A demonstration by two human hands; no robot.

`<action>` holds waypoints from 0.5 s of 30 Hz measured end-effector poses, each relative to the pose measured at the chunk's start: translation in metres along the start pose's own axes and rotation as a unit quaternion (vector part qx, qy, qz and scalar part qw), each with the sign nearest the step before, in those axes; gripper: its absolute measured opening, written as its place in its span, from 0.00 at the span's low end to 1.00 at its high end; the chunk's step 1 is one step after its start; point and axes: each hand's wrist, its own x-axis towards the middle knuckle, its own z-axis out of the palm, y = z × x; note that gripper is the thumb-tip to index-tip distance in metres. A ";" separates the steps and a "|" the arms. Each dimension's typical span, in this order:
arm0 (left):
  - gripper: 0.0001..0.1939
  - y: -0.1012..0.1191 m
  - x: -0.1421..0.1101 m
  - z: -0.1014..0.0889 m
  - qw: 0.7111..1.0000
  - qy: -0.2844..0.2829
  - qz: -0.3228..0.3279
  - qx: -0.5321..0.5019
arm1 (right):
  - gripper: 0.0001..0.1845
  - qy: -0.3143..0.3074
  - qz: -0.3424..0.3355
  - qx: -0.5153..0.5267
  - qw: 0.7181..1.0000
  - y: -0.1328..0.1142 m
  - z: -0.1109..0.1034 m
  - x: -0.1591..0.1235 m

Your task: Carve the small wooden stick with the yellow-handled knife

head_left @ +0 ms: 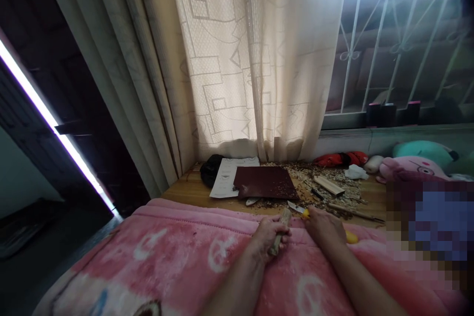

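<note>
My left hand (pixel 267 238) is closed around a pale wooden stick (pixel 285 219), whose ends show above and below my fingers. My right hand (pixel 324 227) grips a yellow-handled knife (pixel 296 207), its steel blade pointing left toward the stick without touching it. A yellow piece (pixel 351 237) shows past my right hand and seems to be the handle's far end. Both hands rest over a pink fleece blanket (pixel 166 252).
Beyond the blanket, a wooden surface (pixel 374 195) is strewn with shavings. It holds a dark red board (pixel 264 182), a paper sheet (pixel 231 177), a black bag (pixel 211 170), a wood block (pixel 329 185) and a long-handled tool (pixel 355 212). Plush toys (pixel 414 165) sit at right, below a curtain (pixel 222 59).
</note>
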 end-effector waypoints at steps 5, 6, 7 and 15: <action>0.10 0.002 0.003 -0.003 0.999 0.023 0.026 0.012 | 0.09 0.034 -0.007 0.003 0.999 0.000 0.000 -0.001; 0.10 0.002 0.005 -0.003 0.999 0.021 0.028 0.013 | 0.08 0.042 -0.012 0.000 0.999 0.000 0.000 -0.001; 0.10 0.001 0.006 -0.003 0.999 0.018 0.030 0.014 | 0.08 0.048 -0.014 -0.003 0.999 0.000 0.001 -0.001; 0.13 0.000 0.014 -0.004 0.998 -0.031 0.052 0.031 | 0.09 0.035 -0.049 -0.008 0.998 -0.005 -0.005 -0.006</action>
